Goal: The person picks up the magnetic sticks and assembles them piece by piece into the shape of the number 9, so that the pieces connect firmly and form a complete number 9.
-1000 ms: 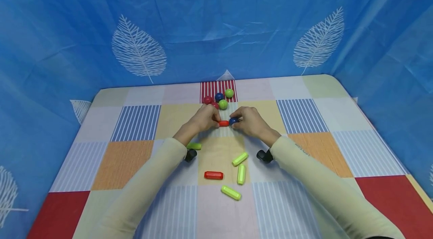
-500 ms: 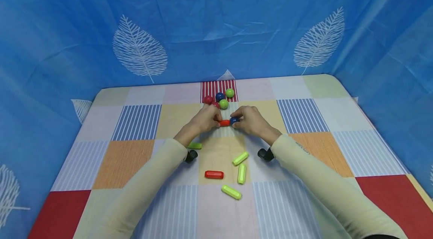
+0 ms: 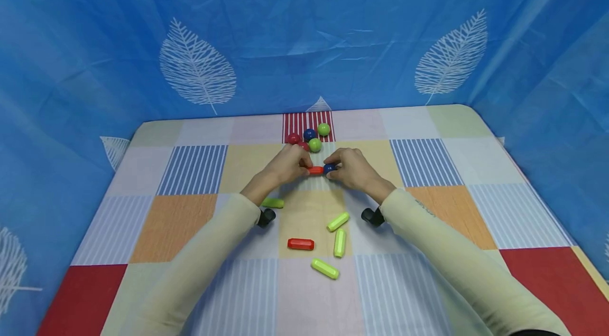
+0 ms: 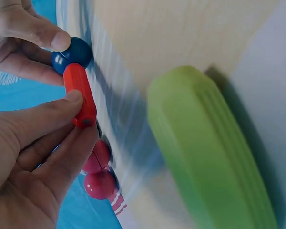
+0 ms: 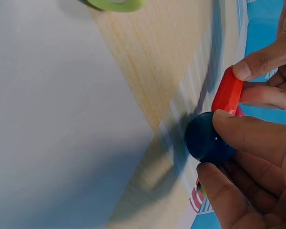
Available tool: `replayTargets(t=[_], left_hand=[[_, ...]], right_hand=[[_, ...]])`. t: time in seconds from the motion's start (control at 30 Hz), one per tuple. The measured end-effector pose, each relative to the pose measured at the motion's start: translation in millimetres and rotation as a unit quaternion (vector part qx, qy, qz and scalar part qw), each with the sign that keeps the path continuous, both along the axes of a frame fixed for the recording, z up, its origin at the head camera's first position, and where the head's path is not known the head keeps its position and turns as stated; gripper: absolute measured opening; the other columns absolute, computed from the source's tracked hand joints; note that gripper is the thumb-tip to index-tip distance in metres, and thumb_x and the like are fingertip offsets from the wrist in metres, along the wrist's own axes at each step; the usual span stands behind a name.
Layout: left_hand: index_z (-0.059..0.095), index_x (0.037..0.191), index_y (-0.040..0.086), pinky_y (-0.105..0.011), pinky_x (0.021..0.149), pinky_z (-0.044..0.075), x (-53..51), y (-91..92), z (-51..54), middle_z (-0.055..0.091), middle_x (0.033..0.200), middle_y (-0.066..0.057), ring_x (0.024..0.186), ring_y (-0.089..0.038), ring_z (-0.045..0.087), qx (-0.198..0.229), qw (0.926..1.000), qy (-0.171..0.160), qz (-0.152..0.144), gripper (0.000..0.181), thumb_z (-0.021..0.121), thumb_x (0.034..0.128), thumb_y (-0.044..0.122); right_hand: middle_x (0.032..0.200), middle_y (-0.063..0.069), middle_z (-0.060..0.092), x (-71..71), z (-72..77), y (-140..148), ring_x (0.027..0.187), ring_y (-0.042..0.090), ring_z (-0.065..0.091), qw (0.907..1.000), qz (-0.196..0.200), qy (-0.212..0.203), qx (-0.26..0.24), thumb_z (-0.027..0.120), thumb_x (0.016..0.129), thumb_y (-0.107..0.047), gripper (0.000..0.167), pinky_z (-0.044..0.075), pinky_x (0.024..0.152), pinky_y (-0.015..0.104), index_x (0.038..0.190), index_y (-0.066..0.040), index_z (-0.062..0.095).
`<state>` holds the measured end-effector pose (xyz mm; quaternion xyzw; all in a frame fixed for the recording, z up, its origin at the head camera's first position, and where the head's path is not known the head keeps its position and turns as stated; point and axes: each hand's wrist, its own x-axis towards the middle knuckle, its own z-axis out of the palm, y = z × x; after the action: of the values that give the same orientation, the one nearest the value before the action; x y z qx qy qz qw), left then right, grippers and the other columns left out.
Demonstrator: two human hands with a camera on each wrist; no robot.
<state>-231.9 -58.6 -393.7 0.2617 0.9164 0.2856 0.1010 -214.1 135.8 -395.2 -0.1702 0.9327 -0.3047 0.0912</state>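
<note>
A: Where is the red rod (image 3: 316, 170)?

B: Mid-frame in the head view, end-on against a blue ball (image 3: 329, 168); the left wrist view shows them touching, at upper left.

A: And the fingers?

B: The left hand (image 3: 287, 163) pinches the red rod between thumb and fingers. The right hand (image 3: 353, 168) pinches the blue ball the same way.

A: What's near them?

B: Just above the hands in the head view sit two red balls (image 3: 293, 138), a second blue ball (image 3: 310, 134) and two green balls (image 3: 315, 145). A green rod (image 3: 273, 203) lies by the left wrist, left of centre.

A: Lower down?

B: Below centre, a second red rod (image 3: 301, 244) lies crosswise, with three more green rods (image 3: 340, 243) to its right and lower right.

A: Underneath?

B: A counter (image 3: 304, 299) in patchwork cloth. A blue curtain (image 3: 304, 35) printed with white leaves fills the top.
</note>
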Motion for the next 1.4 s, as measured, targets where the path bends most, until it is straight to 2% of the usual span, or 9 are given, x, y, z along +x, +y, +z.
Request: replayTargets(t=[0.43, 0.6, 0.8, 0.9, 1.1, 1.27, 1.4], left_hand=[[0.077, 0.098, -0.001, -0.030, 0.083, 0.055, -1.6, -2.3, 0.4, 0.074, 0.094, -0.010, 0.089, -0.020, 0.068, 0.016, 0.9997, -0.019, 0.001, 0.014, 0.074, 0.0841, -0.003], [0.076, 0.099, -0.002, -0.032, 0.082, 0.055, -6.3, -9.2, 7.5, 0.074, 0.095, -0.010, 0.090, -0.021, 0.068, 0.038, 0.9991, -0.020, 0.000, 0.015, 0.076, 0.0842, 0.003], [0.075, 0.102, -0.004, -0.035, 0.082, 0.055, -22.9, -26.6, 29.5, 0.073, 0.098, -0.013, 0.093, -0.023, 0.067, 0.098, 0.9936, 0.014, 0.054, 0.014, 0.069, 0.0904, 0.002], [0.072, 0.110, -0.006, -0.038, 0.085, 0.055, -33.4, -35.5, 33.8, 0.071, 0.108, -0.017, 0.101, -0.028, 0.066, 0.116, 0.9901, 0.026, 0.074, 0.020, 0.065, 0.0922, 0.001], [0.068, 0.120, -0.005, -0.043, 0.095, 0.050, -48.4, -37.1, 24.1, 0.065, 0.124, -0.019, 0.118, -0.031, 0.058, 0.117, 0.9890, 0.004, 0.090, 0.028, 0.064, 0.0926, 0.001], [0.064, 0.127, -0.002, -0.044, 0.107, 0.040, -57.4, -33.0, 11.9, 0.061, 0.132, -0.018, 0.130, -0.031, 0.048, 0.085, 0.9918, -0.022, 0.093, 0.033, 0.064, 0.0941, 0.002], [0.062, 0.131, 0.001, -0.044, 0.108, 0.037, -63.2, -30.9, 5.2, 0.058, 0.136, -0.016, 0.132, -0.030, 0.045, 0.060, 0.9931, -0.036, 0.094, 0.036, 0.063, 0.0947, 0.003]], right_hand=[[0.114, 0.013, 0.069, -1.5, -2.5, 1, 0.106, 0.027, 0.063, 0.9999, -0.010, -0.005, -0.007, 0.078, 0.083, -0.007, 0.034, 0.049, 0.092, 0.042, 0.116, -0.001, 0.071], [0.115, 0.013, 0.068, -1.5, -4.4, 3, 0.106, 0.027, 0.063, 0.9998, -0.012, -0.013, -0.013, 0.078, 0.083, -0.007, 0.035, 0.050, 0.092, 0.041, 0.116, -0.001, 0.071], [0.117, 0.014, 0.067, -1.6, -4.1, 4, 0.107, 0.026, 0.063, 0.9993, -0.014, -0.020, -0.028, 0.077, 0.084, -0.005, 0.034, 0.050, 0.093, 0.040, 0.117, 0.000, 0.071], [0.117, 0.014, 0.067, -1.1, -3.8, 4, 0.107, 0.026, 0.063, 0.9992, -0.015, -0.022, -0.029, 0.076, 0.084, -0.005, 0.034, 0.050, 0.093, 0.040, 0.117, 0.000, 0.071], [0.113, 0.013, 0.069, -2.3, -3.2, 6, 0.107, 0.026, 0.062, 0.9993, -0.016, -0.020, -0.028, 0.078, 0.083, -0.007, 0.034, 0.049, 0.094, 0.041, 0.116, -0.001, 0.071], [0.110, 0.013, 0.070, -3.6, -3.4, 5, 0.105, 0.026, 0.063, 0.9992, -0.015, -0.018, -0.032, 0.079, 0.083, -0.006, 0.034, 0.049, 0.093, 0.040, 0.115, -0.001, 0.072], [0.112, 0.012, 0.070, -3.9, -4.7, 6, 0.105, 0.025, 0.063, 0.9990, -0.017, -0.026, -0.033, 0.079, 0.083, -0.007, 0.034, 0.051, 0.091, 0.038, 0.116, -0.002, 0.072]])
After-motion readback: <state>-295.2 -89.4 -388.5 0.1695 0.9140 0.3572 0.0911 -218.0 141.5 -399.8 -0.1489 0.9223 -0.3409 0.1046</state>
